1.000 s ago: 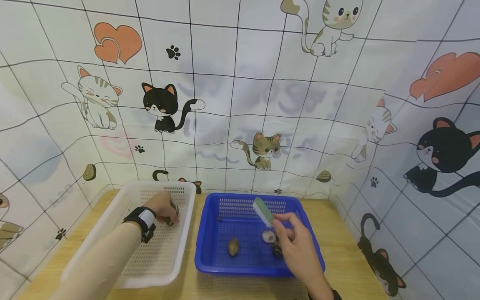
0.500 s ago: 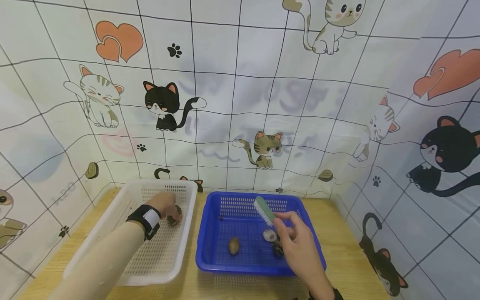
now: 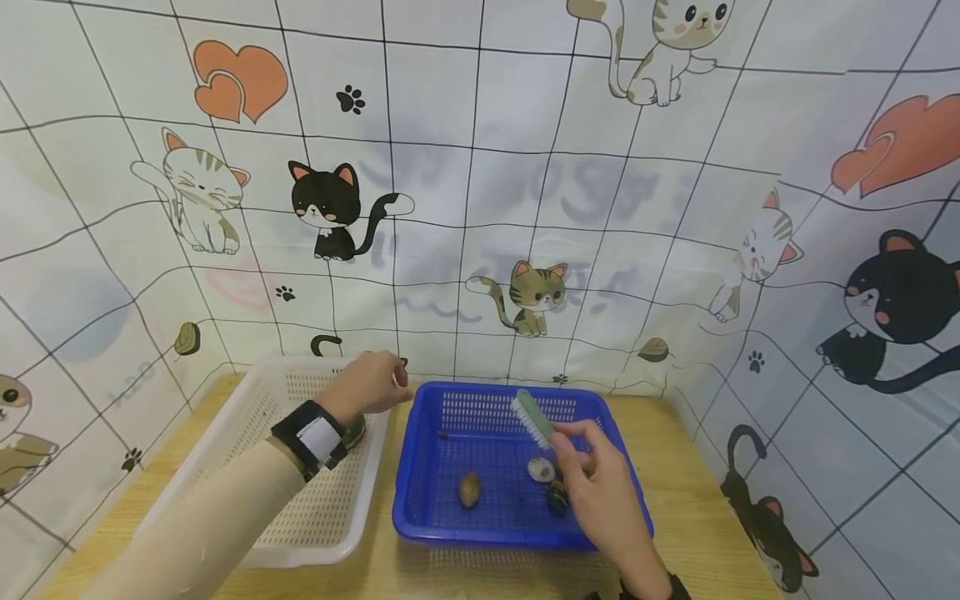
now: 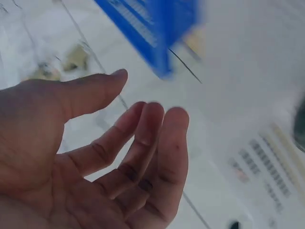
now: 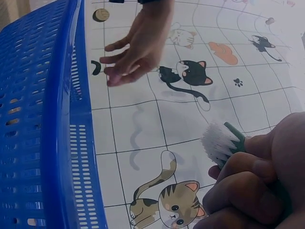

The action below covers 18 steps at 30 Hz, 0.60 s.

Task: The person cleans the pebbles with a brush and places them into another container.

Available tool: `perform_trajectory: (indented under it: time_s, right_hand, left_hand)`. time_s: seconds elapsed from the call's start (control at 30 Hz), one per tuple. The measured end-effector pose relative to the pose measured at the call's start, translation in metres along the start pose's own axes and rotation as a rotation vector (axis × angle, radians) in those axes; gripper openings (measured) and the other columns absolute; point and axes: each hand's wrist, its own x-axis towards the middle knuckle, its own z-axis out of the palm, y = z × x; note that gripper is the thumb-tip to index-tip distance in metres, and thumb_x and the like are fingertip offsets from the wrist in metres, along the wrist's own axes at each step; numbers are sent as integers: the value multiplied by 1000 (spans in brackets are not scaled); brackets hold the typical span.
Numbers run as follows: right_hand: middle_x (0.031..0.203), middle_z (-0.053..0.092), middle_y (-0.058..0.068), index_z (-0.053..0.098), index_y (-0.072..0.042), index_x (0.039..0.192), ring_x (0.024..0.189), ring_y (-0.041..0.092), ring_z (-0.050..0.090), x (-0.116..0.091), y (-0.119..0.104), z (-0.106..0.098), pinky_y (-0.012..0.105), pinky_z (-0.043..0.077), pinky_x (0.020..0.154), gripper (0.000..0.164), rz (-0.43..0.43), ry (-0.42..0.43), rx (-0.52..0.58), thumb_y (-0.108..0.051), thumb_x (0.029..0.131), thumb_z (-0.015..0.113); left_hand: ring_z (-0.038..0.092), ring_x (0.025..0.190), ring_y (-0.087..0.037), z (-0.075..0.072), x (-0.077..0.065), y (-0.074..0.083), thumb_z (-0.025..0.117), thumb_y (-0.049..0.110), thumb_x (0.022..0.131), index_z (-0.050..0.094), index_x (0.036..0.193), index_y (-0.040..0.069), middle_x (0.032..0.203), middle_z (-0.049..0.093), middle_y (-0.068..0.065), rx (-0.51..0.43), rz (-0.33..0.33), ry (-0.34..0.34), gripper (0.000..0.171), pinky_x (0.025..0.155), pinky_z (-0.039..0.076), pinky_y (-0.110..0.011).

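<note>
My left hand [image 3: 372, 383] is over the right rim of the white basket [image 3: 315, 517], its fingers loosely bent with nothing between them, as the left wrist view shows. A dark rounded object [image 3: 355, 432] lies in that basket, partly hidden behind my wrist. My right hand [image 3: 603, 492] holds a green brush [image 3: 534, 417] with white bristles above the blue basket [image 3: 495, 537]. In the blue basket lie a brown oval object [image 3: 468, 490], a whitish rounded one [image 3: 541, 470] and a dark striped one [image 3: 557, 497] close under my right hand.
Both baskets stand side by side on a light wooden table [image 3: 686, 500], a narrow gap between them. Behind and at the sides hangs a white sheet [image 3: 435, 192] printed with cats and grid lines. A tiny dark bit [image 3: 442, 433] lies at the back of the blue basket.
My left hand has let go of the dark rounded object in the white basket, then risen and moved right to the basket's rim. My right hand stays in place with the brush.
</note>
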Motion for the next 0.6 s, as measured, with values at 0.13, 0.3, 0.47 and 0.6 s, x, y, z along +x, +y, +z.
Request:
perform_trajectory:
  time_s: [0.13, 0.3, 0.47, 0.6]
  right_hand:
    - [61, 57, 2, 61, -15, 122, 42, 8, 33, -1, -4, -3, 21, 27, 34, 22, 14, 4, 26, -30, 106, 56]
    - [73, 68, 2, 59, -15, 123, 61, 10, 62, 0, -3, -7, 25, 39, 41, 24, 16, 12, 17, -31, 106, 55]
    - [78, 71, 2, 59, -14, 124, 65, 11, 67, 1, -2, -11, 24, 36, 38, 23, 1, 18, 34, -29, 107, 55]
    - [58, 56, 2, 59, -14, 125, 39, 7, 35, 1, 0, -13, 21, 24, 30, 23, -1, 20, 44, -28, 107, 55]
  left_hand:
    - [62, 68, -13, 2, -1, 40, 78, 30, 89, 70, 93, 13, 82, 65, 2, -22, 84, -60, 19, 59, 54, -29]
    - [61, 71, -10, 10, -1, 79, 79, 34, 87, 72, 98, 12, 84, 65, 5, 1, 238, -134, 25, 61, 54, -26]
    - [63, 77, -11, 31, -2, 105, 82, 40, 83, 73, 101, 12, 91, 68, 4, 32, 248, -255, 34, 66, 55, -28]
    - [62, 73, -11, 49, -5, 119, 85, 36, 81, 70, 97, 13, 85, 66, 5, 37, 220, -335, 32, 63, 55, -27]
